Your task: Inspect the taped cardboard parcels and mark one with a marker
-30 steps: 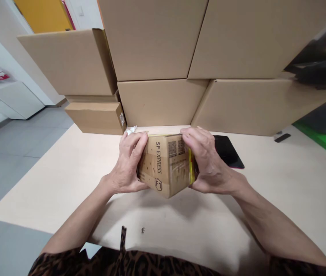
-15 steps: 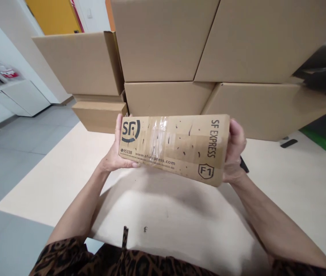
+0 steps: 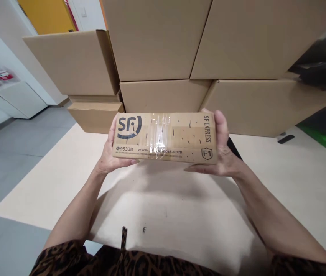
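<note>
Two hands are closed on the ends of a taped parcel [image 3: 164, 137], the left hand [image 3: 109, 153] at its logo end and the right hand [image 3: 223, 147] at the other, so that it is held level in the air above the desk [image 3: 165, 207]. The parcel is lifted and its printed side is turned to the camera; its tape appears unbroken, so by the look of it nothing is opened yet. The pale desk is backed by stacked cartons [image 3: 157, 42], a dark flat thing [image 3: 233, 147] lies behind the right hand, and a grey floor [image 3: 10, 153] and a white cabinet [image 3: 16, 100] are seen at left.
</note>
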`<state>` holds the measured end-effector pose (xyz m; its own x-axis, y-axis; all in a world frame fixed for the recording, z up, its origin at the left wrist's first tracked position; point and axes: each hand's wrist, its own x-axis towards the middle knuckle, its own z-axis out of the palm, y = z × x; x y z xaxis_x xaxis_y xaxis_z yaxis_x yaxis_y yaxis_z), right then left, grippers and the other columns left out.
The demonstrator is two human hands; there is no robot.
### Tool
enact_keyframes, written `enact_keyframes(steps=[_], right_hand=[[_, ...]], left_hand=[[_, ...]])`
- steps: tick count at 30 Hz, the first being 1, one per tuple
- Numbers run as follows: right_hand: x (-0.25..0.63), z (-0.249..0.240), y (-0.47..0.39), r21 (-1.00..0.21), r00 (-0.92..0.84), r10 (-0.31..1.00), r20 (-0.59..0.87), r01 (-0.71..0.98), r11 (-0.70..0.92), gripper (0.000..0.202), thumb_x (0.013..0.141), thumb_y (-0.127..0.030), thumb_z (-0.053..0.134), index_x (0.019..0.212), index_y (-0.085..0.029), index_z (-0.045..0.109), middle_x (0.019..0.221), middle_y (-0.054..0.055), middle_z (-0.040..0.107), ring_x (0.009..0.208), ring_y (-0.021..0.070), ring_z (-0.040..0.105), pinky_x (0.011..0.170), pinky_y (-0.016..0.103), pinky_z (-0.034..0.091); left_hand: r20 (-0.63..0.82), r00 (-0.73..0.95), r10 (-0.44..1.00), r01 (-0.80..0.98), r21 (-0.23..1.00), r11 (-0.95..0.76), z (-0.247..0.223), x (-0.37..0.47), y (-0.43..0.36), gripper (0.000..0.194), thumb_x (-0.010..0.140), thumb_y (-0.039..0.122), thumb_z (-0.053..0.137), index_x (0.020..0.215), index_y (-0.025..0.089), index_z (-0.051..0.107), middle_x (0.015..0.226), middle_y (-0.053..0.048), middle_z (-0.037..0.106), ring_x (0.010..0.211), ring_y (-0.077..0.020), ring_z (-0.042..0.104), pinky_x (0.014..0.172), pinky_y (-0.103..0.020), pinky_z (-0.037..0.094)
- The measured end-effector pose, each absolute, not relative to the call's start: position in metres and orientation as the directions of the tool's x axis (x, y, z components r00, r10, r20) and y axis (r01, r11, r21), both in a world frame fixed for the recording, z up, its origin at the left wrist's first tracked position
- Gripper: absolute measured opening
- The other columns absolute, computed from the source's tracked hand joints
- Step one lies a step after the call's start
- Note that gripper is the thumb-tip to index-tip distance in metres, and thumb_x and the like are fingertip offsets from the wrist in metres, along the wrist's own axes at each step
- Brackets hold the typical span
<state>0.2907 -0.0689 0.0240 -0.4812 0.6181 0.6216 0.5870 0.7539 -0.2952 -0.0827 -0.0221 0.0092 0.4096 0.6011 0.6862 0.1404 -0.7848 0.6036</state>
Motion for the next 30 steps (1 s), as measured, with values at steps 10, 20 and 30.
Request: enact_keyframes(steps=[10, 20, 30], right_hand=[[0.277, 0.034, -0.081, -0.154, -0.610, 0.596, 0.523, 0.620, 0.770, 0.121, 0.082, -0.051, 0.080, 0.176, -0.029, 0.007, 0.168, 0.022, 0.042, 0.155, 0.0486, 0.044, 0.121, 0.076, 0.042], [0.287, 0.023, -0.068, -0.128, -0.554, 0.500, 0.666, 0.575, 0.808, 0.122, 0.071, -0.044, 0.079, 0.173, -0.031, 0.014, 0.159, 0.018, 0.049, 0.144, 0.0458, 0.053, 0.118, 0.071, 0.044], [0.255, 0.024, -0.087, -0.091, -0.538, 0.483, 0.690, 0.598, 0.796, 0.127, 0.080, -0.067, 0.077, 0.176, -0.030, 0.002, 0.167, 0.022, 0.041, 0.153, 0.0507, 0.045, 0.123, 0.079, 0.035]], left_hand=[[0.655, 0.468, 0.594, 0.262, 0.539, -0.801, 0.011, -0.066, -0.041, 0.146, 0.062, 0.072, 0.098, 0.176, 0.040, 0.013, 0.175, -0.018, 0.035, 0.162, -0.0466, 0.039, 0.129, -0.070, 0.042], [0.581, 0.587, 0.565, 0.351, 0.446, -0.823, 0.014, -0.085, -0.029, 0.160, 0.056, 0.071, 0.100, 0.177, 0.036, 0.001, 0.183, -0.020, 0.020, 0.168, -0.0512, 0.024, 0.135, -0.074, 0.029], [0.696, 0.550, 0.462, 0.401, 0.265, -0.877, 0.021, -0.048, -0.061, 0.138, 0.066, 0.061, 0.095, 0.175, 0.030, 0.017, 0.164, -0.020, 0.041, 0.152, -0.0444, 0.045, 0.127, -0.069, 0.043]])
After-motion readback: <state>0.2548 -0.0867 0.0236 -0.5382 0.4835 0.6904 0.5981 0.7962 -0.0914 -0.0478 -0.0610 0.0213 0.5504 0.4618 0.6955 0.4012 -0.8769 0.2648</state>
